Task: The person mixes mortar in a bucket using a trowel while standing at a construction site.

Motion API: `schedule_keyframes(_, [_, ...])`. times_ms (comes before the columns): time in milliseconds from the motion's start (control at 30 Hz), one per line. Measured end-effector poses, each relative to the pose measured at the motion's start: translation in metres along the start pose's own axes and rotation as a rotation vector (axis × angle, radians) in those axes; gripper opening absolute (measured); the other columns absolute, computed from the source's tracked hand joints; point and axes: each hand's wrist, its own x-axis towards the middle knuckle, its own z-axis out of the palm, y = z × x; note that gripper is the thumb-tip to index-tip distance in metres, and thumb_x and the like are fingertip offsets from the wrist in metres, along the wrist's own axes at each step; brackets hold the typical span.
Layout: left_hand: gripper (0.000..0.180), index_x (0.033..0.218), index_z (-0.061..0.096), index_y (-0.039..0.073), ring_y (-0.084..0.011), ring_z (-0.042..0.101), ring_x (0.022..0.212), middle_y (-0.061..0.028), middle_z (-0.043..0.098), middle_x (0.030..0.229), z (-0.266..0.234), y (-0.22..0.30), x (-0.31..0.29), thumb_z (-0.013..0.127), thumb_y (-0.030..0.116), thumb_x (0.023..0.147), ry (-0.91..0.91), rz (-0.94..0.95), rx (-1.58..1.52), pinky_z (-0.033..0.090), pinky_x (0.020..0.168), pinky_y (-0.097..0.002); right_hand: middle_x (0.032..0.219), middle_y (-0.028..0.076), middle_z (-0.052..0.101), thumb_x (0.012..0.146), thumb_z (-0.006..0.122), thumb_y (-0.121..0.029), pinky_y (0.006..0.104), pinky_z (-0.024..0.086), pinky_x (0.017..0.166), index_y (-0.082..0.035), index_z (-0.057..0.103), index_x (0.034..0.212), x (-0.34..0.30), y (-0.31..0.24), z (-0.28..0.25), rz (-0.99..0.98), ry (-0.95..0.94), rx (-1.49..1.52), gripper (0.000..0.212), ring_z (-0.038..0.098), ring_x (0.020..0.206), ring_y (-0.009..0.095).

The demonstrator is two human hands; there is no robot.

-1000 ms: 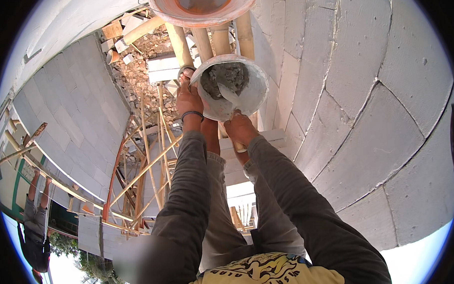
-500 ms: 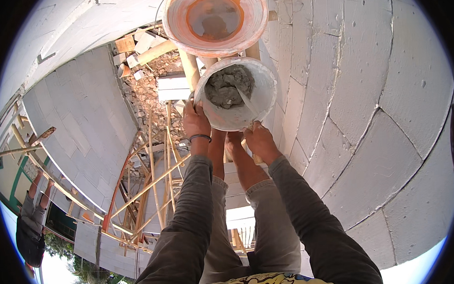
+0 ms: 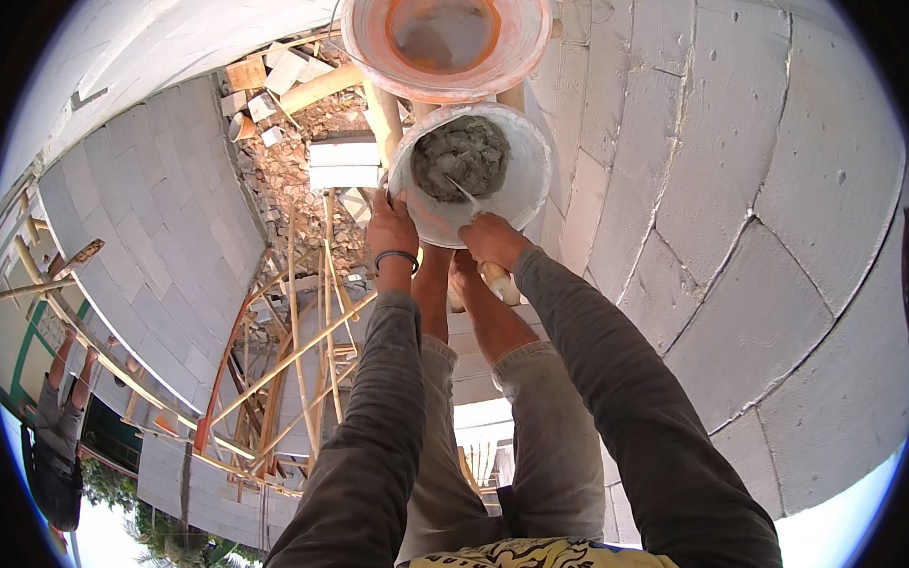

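A pale bucket [image 3: 533, 166] holds wet grey mortar [image 3: 460, 159], heaped toward its far side. My left hand [image 3: 390, 226] is closed on the bucket's left rim. Over the near part of the bucket, my right hand [image 3: 493, 241] is closed round a trowel [image 3: 461, 191]. Only a narrow pale strip of the trowel shows, its far end in the mortar; the handle is hidden by my fingers. Just beyond stands a wider orange basin [image 3: 517, 66], coated with pale residue, with cloudy liquid at its bottom.
A grey block wall [image 3: 713, 235] rises close on the right. Bamboo poles [image 3: 307, 359] cross at lower left, with rubble [image 3: 314, 139] and loose blocks on the ground below. Another block wall [image 3: 153, 244] stands left. A person [image 3: 57, 428] is at the far left.
My right hand has moved left and away from me, from the near rim to over the bucket. The trowel has shifted with it and shows less. My left hand stays on the rim.
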Motion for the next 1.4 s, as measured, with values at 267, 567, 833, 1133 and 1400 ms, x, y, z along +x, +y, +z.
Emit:
schedule_keyframes(267, [0.034,0.1,0.053,-0.002,-0.0407,0.061,0.083,-0.0252,0.063,0.088,0.006,-0.033,-0.001,0.051,0.031,0.09,0.052,-0.048,0.064,0.047,0.072,-0.0464,0.071,0.021,0.059,0.083,0.057,-0.019,0.0405,0.053,0.059,0.004,0.057,0.091,-0.017,-0.032,-0.024,0.895,0.234,1.098,0.025,0.063,0.07,0.029])
schedule_keyframes(567, [0.038,0.109,0.047,0.003,-0.0443,0.059,0.086,-0.0276,0.062,0.091,0.027,-0.009,-0.017,0.046,0.036,0.092,-0.084,-0.089,0.046,0.045,0.074,-0.0507,0.075,0.021,0.058,0.08,0.054,-0.014,0.0412,0.05,0.059,0.004,0.055,0.083,-0.006,0.014,0.055,0.468,0.269,0.752,0.018,0.061,0.066,0.031])
schedule_keyframes(833, [0.036,0.098,0.052,0.001,-0.0441,0.059,0.083,-0.0265,0.062,0.087,0.014,-0.017,-0.01,0.049,0.035,0.09,-0.026,-0.071,-0.036,0.045,0.071,-0.0497,0.075,0.025,0.062,0.078,0.055,-0.013,0.0417,0.05,0.068,0.003,0.063,0.078,-0.007,-0.001,-0.003,0.374,-0.045,0.452,0.017,0.064,0.077,0.036])
schedule_keyframes(1133, [0.034,0.103,0.051,0.004,-0.0428,0.059,0.087,-0.0267,0.062,0.091,0.011,-0.004,-0.023,0.049,0.035,0.09,-0.036,-0.116,0.031,0.045,0.074,-0.0496,0.071,0.02,0.061,0.086,0.05,-0.02,0.0469,0.049,0.068,0.002,0.062,0.082,-0.011,0.022,-0.001,0.375,0.09,0.02,0.025,0.063,0.073,0.036])
schedule_keyframes(1400, [0.039,0.112,0.047,0.004,-0.044,0.057,0.093,-0.0279,0.06,0.099,0.004,0.0,-0.009,0.047,0.036,0.09,-0.146,-0.192,-0.002,0.044,0.079,-0.0505,0.107,0.032,0.055,0.089,0.044,-0.041,0.0452,0.041,0.09,0.009,0.052,0.112,-0.029,0.007,-0.022,0.734,-0.123,0.457,0.056,0.055,0.102,0.042])
